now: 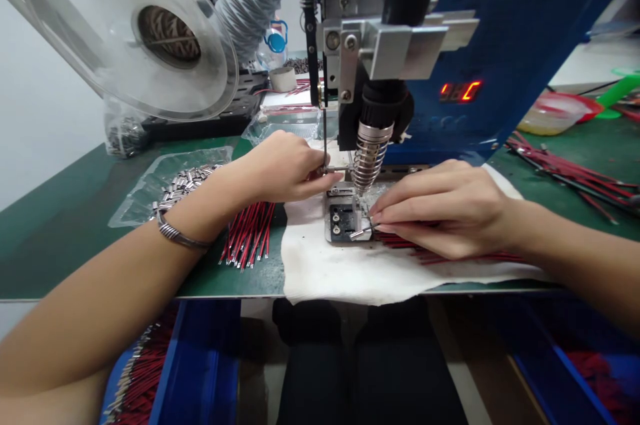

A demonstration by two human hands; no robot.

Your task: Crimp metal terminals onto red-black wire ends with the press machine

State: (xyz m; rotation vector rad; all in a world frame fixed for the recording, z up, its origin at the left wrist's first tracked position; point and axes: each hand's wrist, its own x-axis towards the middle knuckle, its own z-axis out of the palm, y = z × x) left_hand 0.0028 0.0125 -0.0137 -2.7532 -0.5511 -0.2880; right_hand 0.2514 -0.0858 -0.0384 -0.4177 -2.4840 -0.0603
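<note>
My right hand (445,212) is closed in a pinch at the small black fixture (341,224) under the soldering machine's spring-wrapped tip (371,155). Its fingertips grip a thin wire with a small silver metal cylinder (361,233) at its end, lying across the fixture's edge. My left hand (297,168) is closed at the left of the tip, by a thin vertical rod (325,138) and a short metal feed tube (341,169). What its fingers hold, if anything, is hidden. Red wires (400,240) lie under my right hand.
A white cloth (320,275) lies beneath the fixture. Red wires (247,235) and a plastic tray of small metal cylinders (135,202) are at the left. The blue machine body (500,45) rises behind; more red wires (575,168) lie right. Blue bins (200,358) stand below the table edge.
</note>
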